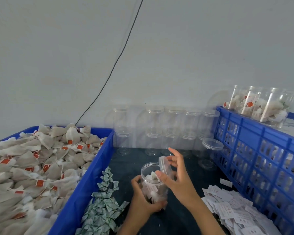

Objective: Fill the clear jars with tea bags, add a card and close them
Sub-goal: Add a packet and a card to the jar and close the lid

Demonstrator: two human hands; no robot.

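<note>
A clear jar (152, 182) holding tea bags and a white card stands on the dark table at the front centre, mouth uncovered. My left hand (143, 200) grips the jar's lower body from the left. My right hand (175, 175) pinches a clear lid (164, 164) between thumb and fingers, tilted on edge just above the jar's right rim. A blue bin (85, 184) on the left is heaped with tea bags (32, 167) that have orange tags. White cards (227, 207) lie in a loose pile at the right front.
Stacked empty lidded jars (170, 131) line the wall behind. One empty jar (210, 151) stands by a blue slotted crate (261, 150) on the right, with filled jars (261, 106) on top of it. Green-white sachets (103, 206) lie beside the bin. A black cable (119, 56) hangs down the wall.
</note>
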